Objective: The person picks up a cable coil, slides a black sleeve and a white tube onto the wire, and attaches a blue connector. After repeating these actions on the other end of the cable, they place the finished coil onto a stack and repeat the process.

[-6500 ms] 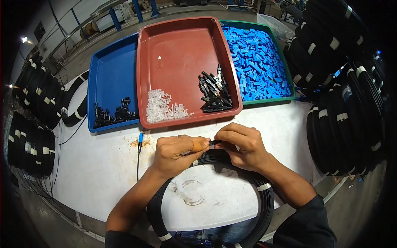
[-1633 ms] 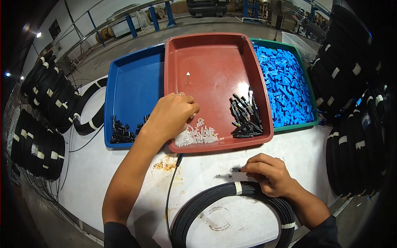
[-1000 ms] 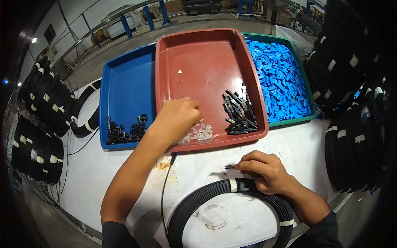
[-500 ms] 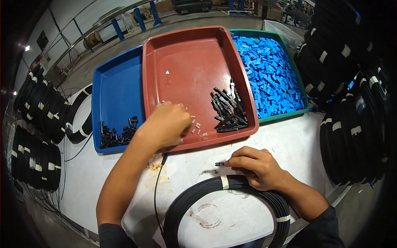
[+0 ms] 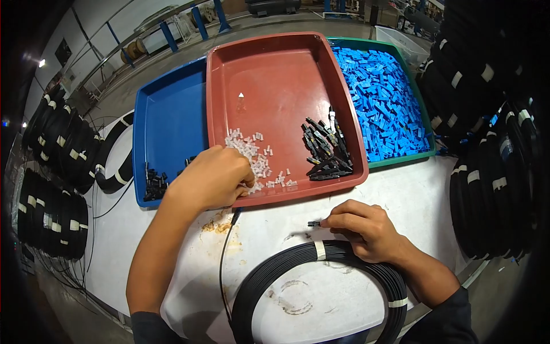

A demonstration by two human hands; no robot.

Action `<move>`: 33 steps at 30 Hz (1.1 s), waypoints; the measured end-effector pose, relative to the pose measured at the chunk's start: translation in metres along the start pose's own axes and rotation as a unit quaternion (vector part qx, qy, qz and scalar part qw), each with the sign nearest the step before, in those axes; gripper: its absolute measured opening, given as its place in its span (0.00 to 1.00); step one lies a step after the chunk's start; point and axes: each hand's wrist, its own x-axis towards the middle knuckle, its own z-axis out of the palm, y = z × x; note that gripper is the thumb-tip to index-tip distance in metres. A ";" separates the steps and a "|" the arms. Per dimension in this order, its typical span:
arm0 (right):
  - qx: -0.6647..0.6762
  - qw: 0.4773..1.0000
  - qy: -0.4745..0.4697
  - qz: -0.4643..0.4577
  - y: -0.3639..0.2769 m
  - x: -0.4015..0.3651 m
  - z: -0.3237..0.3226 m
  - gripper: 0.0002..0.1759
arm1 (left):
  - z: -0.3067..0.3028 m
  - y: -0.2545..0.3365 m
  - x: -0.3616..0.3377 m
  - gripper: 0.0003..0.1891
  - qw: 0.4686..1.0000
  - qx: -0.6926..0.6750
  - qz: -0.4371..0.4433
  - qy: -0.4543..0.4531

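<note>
Just below and right of centre, your right hand (image 5: pixel 366 228) pinches the small black connector (image 5: pixel 314 224), which juts left from its closed fingers; your left hand (image 5: pixel 215 176) curls its fingers by the clear pieces (image 5: pixel 259 165), hold unclear

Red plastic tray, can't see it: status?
Left hand at translucent plastic pieces in tray. Right hand pinching small black part. Black cable coil beneath right hand.

Three trays (image 5: pixel 275 74) beyond the right fingers (image 5: pixel 350 221). One black connector (image 5: pixel 313 223) at their tips; one coil (image 5: pixel 266 276) nearer the wearer.
</note>
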 end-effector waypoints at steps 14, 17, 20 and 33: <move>-0.001 1.000 0.003 0.009 -0.006 0.003 -0.001 0.22 | 0.013 -0.008 0.023 0.02 0.975 0.152 0.013 0.164; -0.005 1.000 -0.004 0.015 -0.007 0.002 -0.001 0.22 | 0.009 -0.010 0.019 0.04 0.978 0.125 0.001 0.165; -0.006 1.000 0.002 0.006 -0.006 0.002 0.000 0.22 | 0.015 -0.016 0.015 0.05 0.971 0.132 0.013 0.201; 0.005 1.000 0.003 0.015 -0.005 0.002 -0.001 0.25 | 0.020 -0.006 0.010 0.06 0.982 0.053 0.051 0.176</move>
